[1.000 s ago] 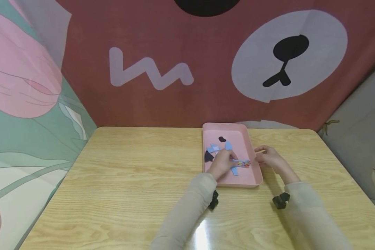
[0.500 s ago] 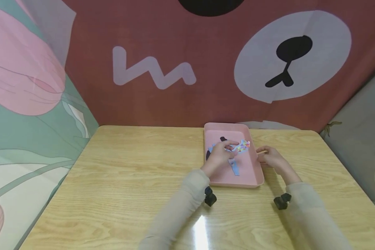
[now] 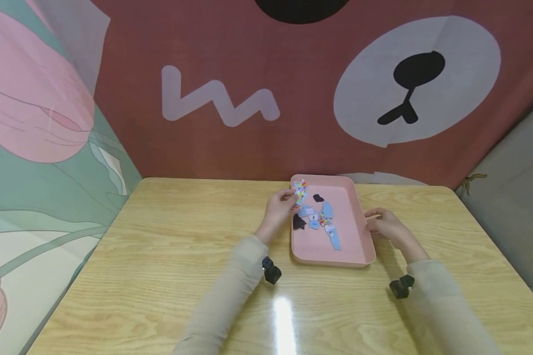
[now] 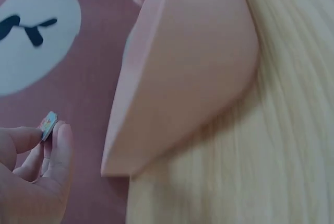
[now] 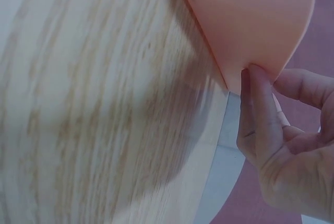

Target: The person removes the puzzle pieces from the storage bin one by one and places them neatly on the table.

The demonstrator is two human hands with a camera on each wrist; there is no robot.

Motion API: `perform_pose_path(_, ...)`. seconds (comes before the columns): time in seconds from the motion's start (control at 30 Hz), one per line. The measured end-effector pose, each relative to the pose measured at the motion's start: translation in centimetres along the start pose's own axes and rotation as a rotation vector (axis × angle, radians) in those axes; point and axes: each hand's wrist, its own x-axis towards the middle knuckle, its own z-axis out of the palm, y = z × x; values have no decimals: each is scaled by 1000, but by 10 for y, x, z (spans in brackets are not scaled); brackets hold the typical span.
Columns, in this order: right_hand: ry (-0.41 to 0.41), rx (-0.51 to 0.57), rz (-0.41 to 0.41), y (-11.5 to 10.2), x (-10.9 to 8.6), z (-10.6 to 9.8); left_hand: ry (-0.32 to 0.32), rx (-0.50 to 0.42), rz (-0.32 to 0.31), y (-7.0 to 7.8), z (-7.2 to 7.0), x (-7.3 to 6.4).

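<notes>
My left hand (image 3: pixel 277 210) pinches a flat, multicoloured piece (image 3: pixel 301 190) between thumb and fingers, over the back left corner of the pink tray (image 3: pixel 350 249). Seen edge-on in the left wrist view, the piece (image 4: pixel 48 125) is thin and light blue with coloured spots. Inside the tray lie several flat cut-out pieces: light blue ones (image 3: pixel 333 239), a small multicoloured one (image 3: pixel 323 220) and two black ones (image 3: pixel 299 222). At the tray's right side, my right hand (image 3: pixel 385 225) touches the outer wall; in the right wrist view its fingertips (image 5: pixel 255 72) rest against that wall near the rim.
The tray stands on a light wood table (image 3: pixel 182 236) close to its back edge. Behind the table hangs a reddish-brown printed cloth (image 3: pixel 222 153). Patterned cloths also hang at the left and right. Black wrist cameras (image 3: pixel 271 270) sit below both wrists.
My left hand has lifted the multicoloured piece from among the others and carried it left and back to the tray's corner, turning it upright. The right hand has stayed at the tray's right side.
</notes>
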Motion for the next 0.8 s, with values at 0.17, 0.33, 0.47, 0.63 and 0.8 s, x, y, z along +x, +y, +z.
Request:
perform_pose_path(0.17, 0, 5, -2, 0, -1, 0, 79, -49, -12, -11, -23, 6)
perform_pose_path(0.33, -3, 10, 7, 1, -3, 0, 131, -78, -22, -22, -40, 11)
perform_pose_path(0.47, -11, 23, 9, 1, -2, 0, 152, -89, -24, -29, -50, 12)
perform_pose_path(0.63, -27, 43, -5, 5, 0, -1, 170, -79, -55, -35, -59, 11)
perform_pose_path(0.8, -28, 68, -56, 8, 4, -1, 169, -61, -91, -40, -63, 11)
